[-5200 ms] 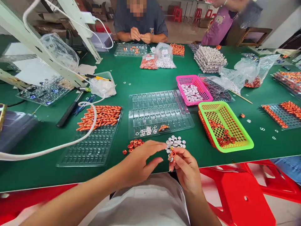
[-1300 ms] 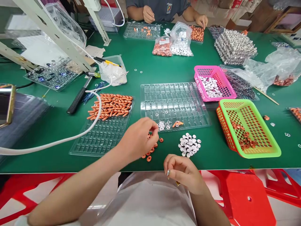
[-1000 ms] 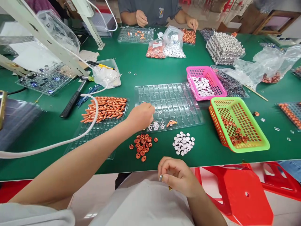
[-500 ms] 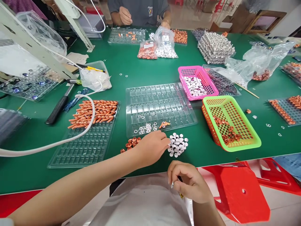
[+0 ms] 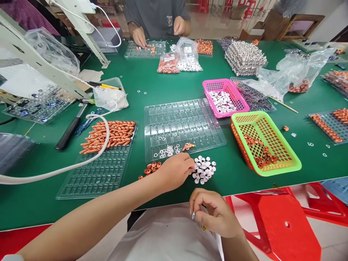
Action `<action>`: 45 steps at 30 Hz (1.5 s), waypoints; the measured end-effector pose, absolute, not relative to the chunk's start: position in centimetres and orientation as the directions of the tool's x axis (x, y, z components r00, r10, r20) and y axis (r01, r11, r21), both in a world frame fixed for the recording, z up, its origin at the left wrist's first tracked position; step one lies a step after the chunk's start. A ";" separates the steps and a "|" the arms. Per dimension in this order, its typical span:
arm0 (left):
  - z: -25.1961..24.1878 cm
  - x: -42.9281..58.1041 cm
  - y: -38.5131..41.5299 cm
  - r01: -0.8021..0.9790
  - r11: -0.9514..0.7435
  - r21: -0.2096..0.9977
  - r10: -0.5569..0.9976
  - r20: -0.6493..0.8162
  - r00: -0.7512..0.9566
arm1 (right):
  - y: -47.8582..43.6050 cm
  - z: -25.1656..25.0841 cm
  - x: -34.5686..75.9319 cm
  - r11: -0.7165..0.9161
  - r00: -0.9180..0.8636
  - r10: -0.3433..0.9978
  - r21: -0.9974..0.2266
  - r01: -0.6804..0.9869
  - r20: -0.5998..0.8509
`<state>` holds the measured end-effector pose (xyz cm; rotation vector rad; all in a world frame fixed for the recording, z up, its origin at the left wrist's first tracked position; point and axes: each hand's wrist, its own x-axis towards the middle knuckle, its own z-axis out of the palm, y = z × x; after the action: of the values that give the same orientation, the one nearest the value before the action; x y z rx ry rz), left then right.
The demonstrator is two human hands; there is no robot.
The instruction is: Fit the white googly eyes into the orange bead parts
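Note:
My left hand [image 5: 175,171] reaches across to the near edge of a pile of white discs [image 5: 204,170]. Its thumb and fingers are pinched at the pile; whether a disc is between them is hidden. Close to my body, my right hand [image 5: 217,212] is curled around a small silvery part [image 5: 193,215], most of it covered by the fingers. A yellow bit [image 5: 203,227] shows below that hand. Orange cup-shaped pieces [image 5: 152,167] lie beside my left wrist. On the clear plastic tray [image 5: 185,123] are thin white rings [image 5: 169,150] and an orange piece with a yellow tip [image 5: 188,146].
To the right stand a pink basket [image 5: 246,105] of white discs and a green basket [image 5: 295,163] of orange pieces. On the left are a tray of orange sticks [image 5: 108,134], a white cable [image 5: 67,170] and a hammer [image 5: 67,132]. A co-worker [image 5: 157,21] sits opposite.
The view has shifted slightly. My left hand stays pinched at the disc pile and my right hand keeps its grip. Across the table, one of the co-worker's hands has come down onto a tray.

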<state>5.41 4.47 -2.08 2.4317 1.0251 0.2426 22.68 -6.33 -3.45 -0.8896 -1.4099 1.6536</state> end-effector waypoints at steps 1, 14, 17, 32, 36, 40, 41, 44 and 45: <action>-2.0 5.2 4.4 0.619 -0.575 0.535 0.732 -0.002 0.681 | -6.3 -3.4 22.6 -0.085 -0.460 0.888 -0.990 -0.113 -0.023; -0.4 2.2 1.8 0.423 0.160 0.892 0.923 -0.287 0.255 | -5.6 -3.2 19.5 0.163 -0.251 0.958 -0.983 0.085 0.137; -0.4 1.9 1.9 0.437 0.161 0.885 0.935 -0.279 0.220 | -5.2 -3.3 18.9 0.120 -0.282 0.957 -0.982 0.147 0.075; 0.4 -1.8 0.2 0.116 0.359 0.926 0.927 -0.368 0.071 | -4.5 -2.8 17.2 0.092 -0.388 0.915 -0.884 0.459 -0.106; -0.1 -1.9 -0.7 -0.002 0.406 0.914 0.912 -0.405 0.066 | -5.6 -2.8 17.3 0.063 -0.177 0.983 -0.847 0.528 -0.037; -0.1 -0.6 -0.9 -0.089 0.446 0.891 0.895 -0.440 0.079 | -6.7 -1.9 16.6 0.255 -0.249 0.957 -0.845 0.471 0.150; 0.0 -0.2 -0.9 -0.103 0.451 0.887 0.892 -0.445 0.079 | -6.8 -1.7 16.4 0.302 -0.277 0.942 -0.838 0.454 0.189; 0.1 0.4 -0.9 -0.148 0.458 0.877 0.889 -0.451 0.076 | -6.9 -1.3 15.9 0.356 -0.251 0.931 -0.810 0.466 0.264; 0.0 0.5 -0.9 -0.159 0.455 0.876 0.891 -0.449 0.075 | -6.8 -1.3 15.8 0.360 -0.231 0.931 -0.800 0.480 0.281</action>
<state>0.49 -0.88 0.01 0.7567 1.2449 0.9115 15.76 -6.82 -1.31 -1.2331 -1.8531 0.7421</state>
